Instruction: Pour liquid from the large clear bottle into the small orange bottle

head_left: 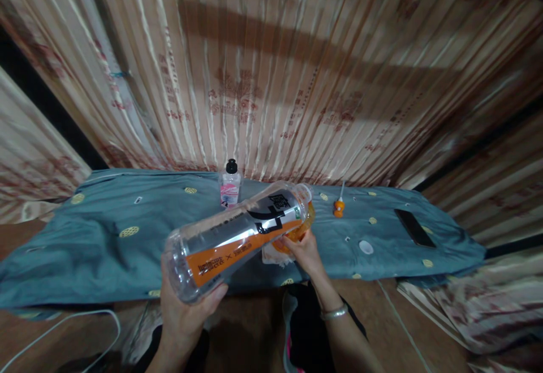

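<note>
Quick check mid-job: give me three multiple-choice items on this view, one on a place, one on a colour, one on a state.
1. Where does the small clear bottle with the black cap and pink label stand?
A. on the blue-grey cloth by the curtain
B. on the wooden floor
C. in a hand

2. What colour is the large clear plastic bottle's lower label band?
A. green
B. orange
C. purple

3. How is the large bottle held?
A. upright
B. tipped, neck low
C. lying on the cloth

Answers: 1 A, it stands on the cloth. 2 B, the band is orange. 3 B, the left hand lifts its base; the right hand is at the neck.
</note>
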Available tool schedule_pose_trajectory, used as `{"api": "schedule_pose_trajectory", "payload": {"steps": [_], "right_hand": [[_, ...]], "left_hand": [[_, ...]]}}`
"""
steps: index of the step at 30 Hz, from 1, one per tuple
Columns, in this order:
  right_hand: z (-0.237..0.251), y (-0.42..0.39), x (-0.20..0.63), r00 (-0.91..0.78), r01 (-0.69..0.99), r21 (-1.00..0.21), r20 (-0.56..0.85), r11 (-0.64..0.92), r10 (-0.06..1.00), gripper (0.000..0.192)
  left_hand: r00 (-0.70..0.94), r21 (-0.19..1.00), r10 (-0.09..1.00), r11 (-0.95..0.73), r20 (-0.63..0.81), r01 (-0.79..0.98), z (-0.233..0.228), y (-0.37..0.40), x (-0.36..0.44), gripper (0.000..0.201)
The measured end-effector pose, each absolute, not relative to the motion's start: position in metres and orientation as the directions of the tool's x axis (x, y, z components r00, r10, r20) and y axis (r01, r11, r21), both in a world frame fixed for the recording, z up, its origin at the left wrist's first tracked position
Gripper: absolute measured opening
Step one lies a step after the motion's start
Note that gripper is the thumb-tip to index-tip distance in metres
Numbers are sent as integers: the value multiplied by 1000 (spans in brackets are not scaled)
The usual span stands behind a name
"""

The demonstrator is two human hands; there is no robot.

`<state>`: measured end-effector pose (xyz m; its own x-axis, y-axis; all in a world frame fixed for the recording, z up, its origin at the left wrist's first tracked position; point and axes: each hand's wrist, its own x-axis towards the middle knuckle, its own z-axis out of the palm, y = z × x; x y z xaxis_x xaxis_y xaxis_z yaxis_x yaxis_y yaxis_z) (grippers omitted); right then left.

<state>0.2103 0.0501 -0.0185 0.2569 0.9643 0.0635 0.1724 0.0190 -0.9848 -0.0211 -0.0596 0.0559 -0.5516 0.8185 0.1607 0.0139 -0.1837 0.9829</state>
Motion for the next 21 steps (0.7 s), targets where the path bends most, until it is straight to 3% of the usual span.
{"api": "schedule_pose_trajectory", "payload": {"steps": [12,21], "right_hand": [[-18,51,210,266,170,-985,58,13,962,62],[-21,51,212,253,172,-985,65,22,965,62]], "left_hand": [[-451,973,863,-193,228,122,28,-53,-51,53],[-440,962,856,-222,270,158,34,-55,-46,49]]}}
